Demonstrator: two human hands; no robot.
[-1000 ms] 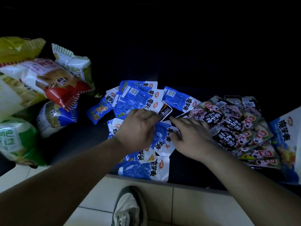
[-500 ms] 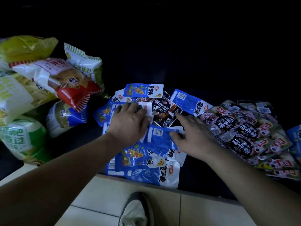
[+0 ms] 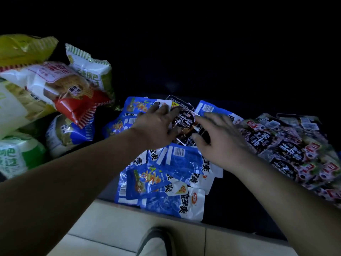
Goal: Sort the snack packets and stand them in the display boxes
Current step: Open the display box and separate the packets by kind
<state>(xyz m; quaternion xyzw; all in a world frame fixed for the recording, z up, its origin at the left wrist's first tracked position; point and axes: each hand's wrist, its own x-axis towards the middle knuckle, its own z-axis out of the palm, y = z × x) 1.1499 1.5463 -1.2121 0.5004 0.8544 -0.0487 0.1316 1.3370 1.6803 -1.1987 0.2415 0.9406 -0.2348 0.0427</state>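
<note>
Glossy blue-and-white foil packets [image 3: 184, 163] beneath the left hand [image 3: 156, 128]; black-labelled plastic packets [image 3: 289, 152] (red badges) right of the right hand [image 3: 221, 143].

The far half of the worktop [image 3: 239, 209] is lost in darkness. The left grip [image 3: 156, 126] covers the blue packets [image 3: 177, 163] under its palm and the left edge of a dark packet [image 3: 184, 119]. The right grip [image 3: 221, 141] is motion-blurred, so whether its fingers pinch that packet cannot be told. The large bags [image 3: 18, 108] run off the left picture edge, the dark pile [image 3: 287, 150] runs off the right, and a shoe [image 3: 155, 242] is cut off at the bottom.
</note>
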